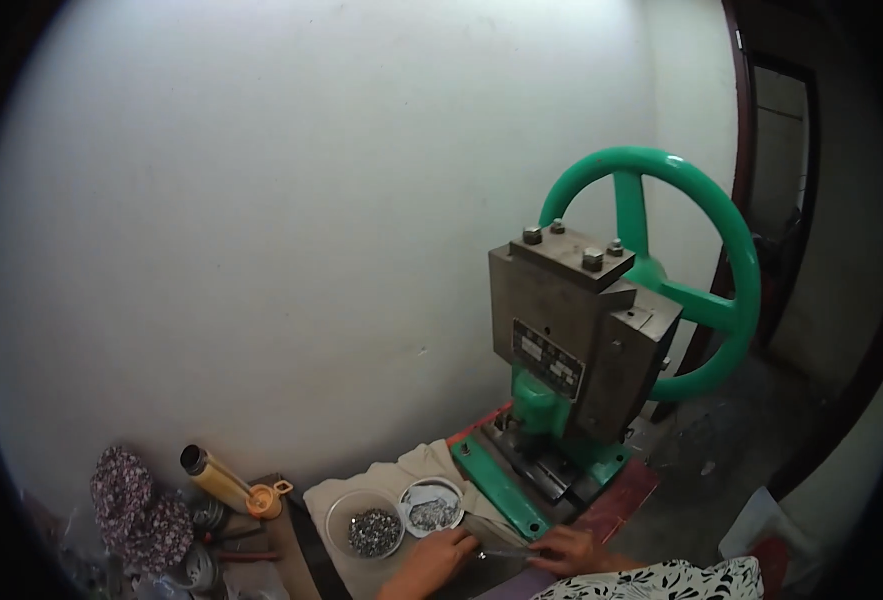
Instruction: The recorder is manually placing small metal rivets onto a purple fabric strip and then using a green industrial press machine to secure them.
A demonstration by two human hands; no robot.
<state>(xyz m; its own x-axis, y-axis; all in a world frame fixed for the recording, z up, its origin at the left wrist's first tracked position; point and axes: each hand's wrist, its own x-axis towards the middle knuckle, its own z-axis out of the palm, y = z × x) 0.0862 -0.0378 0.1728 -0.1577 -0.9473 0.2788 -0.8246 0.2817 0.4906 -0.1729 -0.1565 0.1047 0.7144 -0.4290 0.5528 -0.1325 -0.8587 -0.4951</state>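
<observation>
Cool light brightens the upper wall (362, 150) and glints on the wheel (647, 275); the doorway (782, 150) at right is dim, seemingly blurred; curved edges fade black.

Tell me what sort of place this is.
Probably a small workshop: a heavy manual-looking press with a big green handwheel stands beside a translucent bowl holding many small metallic-looking pieces.

No words we can read
A small black nameplate (549, 360) with pale boxes sits on the front of the gray-and-green hand press (547, 295) (its marks are too tiny and blurry to make out).
</observation>
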